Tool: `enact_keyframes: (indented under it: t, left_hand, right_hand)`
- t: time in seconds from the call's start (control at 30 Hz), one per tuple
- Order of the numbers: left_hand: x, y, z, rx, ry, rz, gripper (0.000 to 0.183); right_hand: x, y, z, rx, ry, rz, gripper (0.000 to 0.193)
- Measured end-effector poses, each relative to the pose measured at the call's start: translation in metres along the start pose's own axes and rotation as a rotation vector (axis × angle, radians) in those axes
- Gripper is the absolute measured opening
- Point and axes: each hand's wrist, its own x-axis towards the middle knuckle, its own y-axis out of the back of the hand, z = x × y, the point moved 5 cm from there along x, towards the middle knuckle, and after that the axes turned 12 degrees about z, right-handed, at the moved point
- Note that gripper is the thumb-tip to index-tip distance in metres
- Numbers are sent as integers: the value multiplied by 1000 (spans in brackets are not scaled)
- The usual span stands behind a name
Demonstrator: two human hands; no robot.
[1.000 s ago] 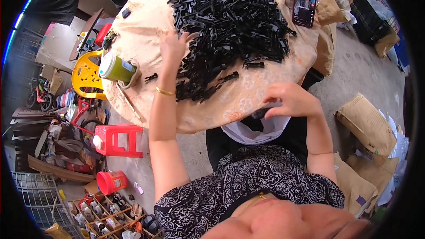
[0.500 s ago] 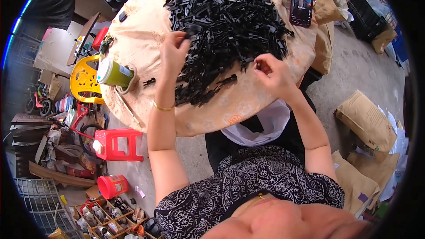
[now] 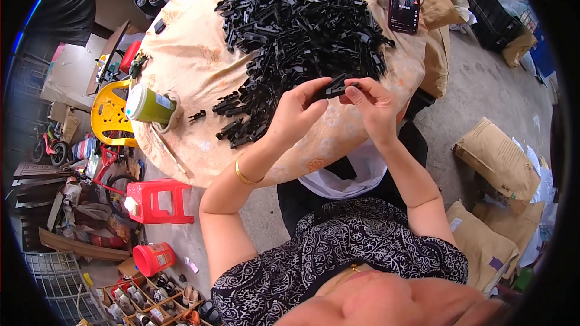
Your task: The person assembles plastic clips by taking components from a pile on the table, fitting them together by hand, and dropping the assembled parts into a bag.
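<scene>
Above the near edge of the pile, a slim black plastic part (image 3: 334, 89) is stretched between my two hands. My left hand (image 3: 299, 110) pinches its left end between thumb and fingers. At the other end, the closed fingertips of my right hand (image 3: 373, 107) grip it; any smaller piece inside them is hidden. A big heap of similar black plastic parts (image 3: 296, 27) covers the middle of the round table, with a looser group trailing toward me on the left. One single part (image 3: 197, 116) lies apart on the cloth.
A beige cloth (image 3: 187, 66) covers the table. A green cup (image 3: 149, 106) with a white lid stands at its left edge, a phone (image 3: 403, 1) at the far right. A white bag (image 3: 347, 175) hangs open below the near edge. Red stool (image 3: 160, 202) at left; paper sacks (image 3: 498, 157) at right.
My left hand has swung from the pile's left side rightward and toward me, and now meets my right hand at the black plastic part. The right hand has shifted only slightly.
</scene>
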Motion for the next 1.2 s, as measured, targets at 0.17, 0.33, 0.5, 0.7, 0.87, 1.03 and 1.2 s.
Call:
enact_keyframes:
  t: [0.17, 0.33, 0.5, 0.7, 0.87, 1.03, 1.2]
  left_hand:
    - [-5, -1, 7, 18, -125, 80, 38]
    - [-7, 6, 16, 349, -337, 153, 32]
    - [-12, 3, 28, 471, -528, 126, 32]
    - [-15, -2, 33, 523, -677, 69, 32]
    - [-11, -4, 31, 473, -602, 53, 28]
    - [-5, 0, 15, 366, -330, -35, 29]
    - [-5, -1, 19, 379, -406, -251, 39]
  right_hand:
    - [-12, -1, 6, -112, -80, 1, 17]
    - [-5, -1, -11, -245, 197, 52, 32]
    - [8, -3, -20, -420, 126, -414, 43]
    - [4, 1, -27, -417, 204, -381, 30]
    - [2, 7, -24, -425, 240, -308, 25]
    - [2, 4, -26, -458, 40, -339, 24]
    - [-1, 6, -34, -470, 182, -485, 21]
